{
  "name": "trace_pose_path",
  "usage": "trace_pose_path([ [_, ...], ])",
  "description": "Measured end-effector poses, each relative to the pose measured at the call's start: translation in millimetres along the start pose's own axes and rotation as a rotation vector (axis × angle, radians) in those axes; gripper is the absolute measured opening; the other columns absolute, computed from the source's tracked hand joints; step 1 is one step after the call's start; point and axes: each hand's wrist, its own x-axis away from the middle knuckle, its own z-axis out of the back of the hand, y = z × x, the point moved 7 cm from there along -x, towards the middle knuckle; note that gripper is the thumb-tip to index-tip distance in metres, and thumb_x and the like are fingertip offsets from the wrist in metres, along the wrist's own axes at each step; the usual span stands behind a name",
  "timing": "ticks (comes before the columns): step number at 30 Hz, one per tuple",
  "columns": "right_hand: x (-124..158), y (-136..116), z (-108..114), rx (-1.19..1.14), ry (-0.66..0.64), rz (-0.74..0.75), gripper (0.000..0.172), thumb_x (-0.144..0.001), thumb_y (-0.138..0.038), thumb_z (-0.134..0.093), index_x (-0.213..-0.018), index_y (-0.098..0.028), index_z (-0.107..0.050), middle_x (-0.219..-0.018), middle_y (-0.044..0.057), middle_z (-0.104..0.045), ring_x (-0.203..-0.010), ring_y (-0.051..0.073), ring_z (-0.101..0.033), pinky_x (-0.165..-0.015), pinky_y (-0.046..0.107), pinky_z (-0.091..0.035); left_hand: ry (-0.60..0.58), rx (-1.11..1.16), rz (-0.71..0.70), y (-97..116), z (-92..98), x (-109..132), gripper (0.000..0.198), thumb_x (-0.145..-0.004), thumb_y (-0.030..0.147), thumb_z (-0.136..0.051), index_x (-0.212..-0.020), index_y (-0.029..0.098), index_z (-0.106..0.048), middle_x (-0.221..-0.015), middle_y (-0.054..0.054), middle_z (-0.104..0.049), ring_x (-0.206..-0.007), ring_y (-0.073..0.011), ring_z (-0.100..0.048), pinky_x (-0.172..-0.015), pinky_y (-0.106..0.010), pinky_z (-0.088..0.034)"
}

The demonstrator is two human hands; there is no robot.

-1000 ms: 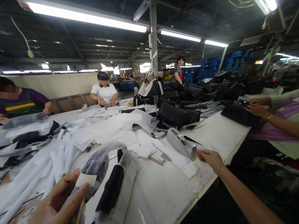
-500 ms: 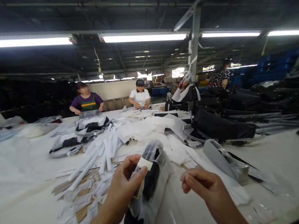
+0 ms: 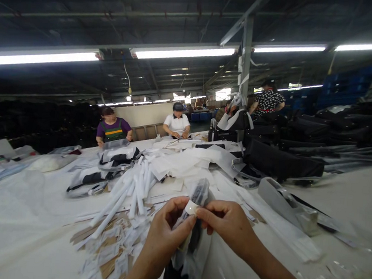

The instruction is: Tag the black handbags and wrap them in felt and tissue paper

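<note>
- Just above the surface (image 3: 36, 213), my left hand (image 3: 164, 235) and right hand (image 3: 230, 226) have their fingers (image 3: 207, 213) pinched narrow on a small white tab (image 3: 191, 207), possibly tape.
- The tab sits at the top of a plastic-bagged black part (image 3: 200, 193). It looks light, with soft, slippery film, so I'd grip it at the gathered top.

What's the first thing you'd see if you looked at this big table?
Right in front, the left hand and right hand pinch a small white slip on a clear bag with something black inside. Behind them lies a heap of white tubes on the long table, and black bags pile up on the right.
</note>
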Motion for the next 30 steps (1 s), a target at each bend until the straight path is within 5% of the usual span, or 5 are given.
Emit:
trace_pose_path([
  [15,-18.8,38.9,-3.6,-0.042,-0.038,-0.154,0.046,-0.067,-0.056,-0.077,-0.048,-0.018,-0.058,-0.035,-0.005,-0.047,-0.032,0.008,-0.041,-0.034,0.02,-0.027,-0.112,0.107,0.102,-17.3,-1.8,-3.3,0.043,-0.073,0.047,-0.078,-0.102,0.018,-0.067,-0.093,-0.007,-0.071,-0.087,-0.0226,-0.066,-0.078,-0.03,-0.051],
  [19,-15.2,42.4,7.4,-0.017,0.041,-0.105,0.047,-0.073,-0.058,-0.073,-0.052,-0.018,-0.061,-0.041,-0.003,-0.055,-0.036,0.009,-0.047,-0.038,0.02,-0.034,-0.087,0.15,0.134,-23.7,2.7,-4.7,0.046,-0.073,0.048,-0.078,-0.104,0.016,-0.067,-0.097,-0.009,-0.072,-0.086,-0.023,-0.066,-0.077,-0.031,-0.051],
  [24,16.7,33.7,20.9,-0.173,0.233,-0.008,0.051,-0.081,-0.059,-0.069,-0.11,-0.018,-0.073,-0.072,0.004,-0.075,-0.066,0.021,-0.071,-0.068,0.032,-0.059,-0.047,0.138,0.152,-23.1,3.3,-3.3,0.045,-0.074,0.048,-0.077,-0.105,0.018,-0.066,-0.098,-0.008,-0.072,-0.093,-0.0245,-0.066,-0.081,-0.032,-0.05],
  [27,31.4,20.8,6.6,-0.245,0.174,0.056,0.077,-0.087,-0.05,-0.069,-0.152,-0.025,-0.038,-0.104,0.006,-0.077,-0.103,0.025,-0.071,-0.099,0.04,-0.053,-0.055,0.099,0.14,-16.7,-2.5,0.0,0.043,-0.076,0.047,-0.076,-0.107,0.02,-0.065,-0.1,-0.007,-0.072,-0.094,-0.0237,-0.066,-0.083,-0.032,-0.049],
  [30,32.7,7.5,-11.2,-0.308,0.113,0.094,0.09,-0.09,-0.045,-0.067,-0.159,-0.031,-0.012,-0.118,0.006,-0.073,-0.111,0.025,-0.067,-0.102,0.043,-0.051,-0.053,0.028,0.108,-11.4,-9.6,3.3,0.038,-0.078,0.043,-0.074,-0.107,0.021,-0.063,-0.091,-0.003,-0.071,-0.086,-0.0205,-0.066,-0.078,-0.028,-0.049],
])
